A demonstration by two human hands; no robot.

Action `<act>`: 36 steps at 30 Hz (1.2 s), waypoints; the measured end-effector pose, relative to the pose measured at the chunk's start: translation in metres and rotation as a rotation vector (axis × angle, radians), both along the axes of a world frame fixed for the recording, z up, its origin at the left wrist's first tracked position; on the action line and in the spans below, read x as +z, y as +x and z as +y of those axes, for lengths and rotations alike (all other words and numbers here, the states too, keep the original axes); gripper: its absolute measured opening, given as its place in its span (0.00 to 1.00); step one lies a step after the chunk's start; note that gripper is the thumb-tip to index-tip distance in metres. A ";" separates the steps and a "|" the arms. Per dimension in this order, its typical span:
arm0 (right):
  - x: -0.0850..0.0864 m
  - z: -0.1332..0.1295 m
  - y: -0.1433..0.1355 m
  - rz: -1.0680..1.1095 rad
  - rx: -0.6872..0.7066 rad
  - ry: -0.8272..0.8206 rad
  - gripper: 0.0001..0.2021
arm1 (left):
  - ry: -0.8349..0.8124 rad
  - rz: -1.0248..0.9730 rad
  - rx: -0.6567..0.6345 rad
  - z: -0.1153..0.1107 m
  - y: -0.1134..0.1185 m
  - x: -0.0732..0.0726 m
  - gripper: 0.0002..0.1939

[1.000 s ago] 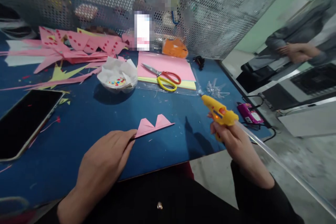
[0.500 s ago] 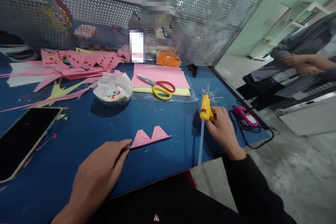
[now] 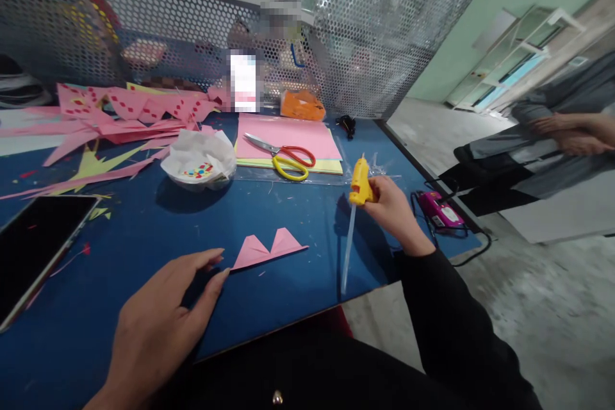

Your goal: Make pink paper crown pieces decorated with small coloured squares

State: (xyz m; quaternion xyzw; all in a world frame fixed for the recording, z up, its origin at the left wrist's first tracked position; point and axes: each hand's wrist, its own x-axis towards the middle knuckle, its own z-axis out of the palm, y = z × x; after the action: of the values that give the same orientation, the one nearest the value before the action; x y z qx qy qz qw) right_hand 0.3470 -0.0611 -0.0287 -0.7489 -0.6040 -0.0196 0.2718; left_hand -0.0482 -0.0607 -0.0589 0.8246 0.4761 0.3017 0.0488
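Here, twin-peaked pink paper [image 3: 261,254] perhaps touches the left hand [image 3: 156,317].

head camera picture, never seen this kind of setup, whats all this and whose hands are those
There is no machine here: a person wears the camera on their head, so it looks forward and down at their own two bare hands. The right hand holds a yellow glue gun, with a translucent stick sticking out behind. The left hand, thumb and fingers apart, is at the near-left tip of a folded pink paper. On the blue table also lie a phone, scissors on coloured sheets and a white bowl holding colourful bits.
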 end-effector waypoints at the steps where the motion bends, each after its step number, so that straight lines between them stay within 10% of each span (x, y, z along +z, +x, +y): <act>1: -0.004 -0.001 -0.005 -0.003 0.017 -0.015 0.10 | -0.002 -0.002 -0.003 0.000 0.000 0.000 0.16; 15: 0.014 0.035 0.048 -0.280 -0.440 -0.198 0.14 | -0.016 0.031 -0.007 0.002 0.001 -0.002 0.16; 24: 0.017 0.029 0.060 -0.381 -0.415 -0.442 0.15 | -0.061 0.010 -0.008 0.001 0.004 -0.001 0.14; 28: 0.029 0.003 0.031 -0.435 -0.401 -0.174 0.17 | -0.101 -0.018 -0.023 -0.003 0.007 0.003 0.13; 32: 0.024 -0.028 -0.039 -0.221 0.027 0.220 0.09 | -0.115 -0.008 -0.061 -0.005 0.010 0.009 0.11; 36: 0.002 -0.046 -0.113 -0.117 0.449 0.152 0.03 | -0.079 0.033 -0.067 -0.005 0.011 0.011 0.09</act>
State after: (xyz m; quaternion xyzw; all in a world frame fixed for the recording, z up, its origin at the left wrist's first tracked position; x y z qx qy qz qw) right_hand 0.2339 -0.1074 -0.0270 -0.5709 -0.7668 -0.0472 0.2896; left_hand -0.0368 -0.0662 -0.0474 0.8424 0.4604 0.2671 0.0838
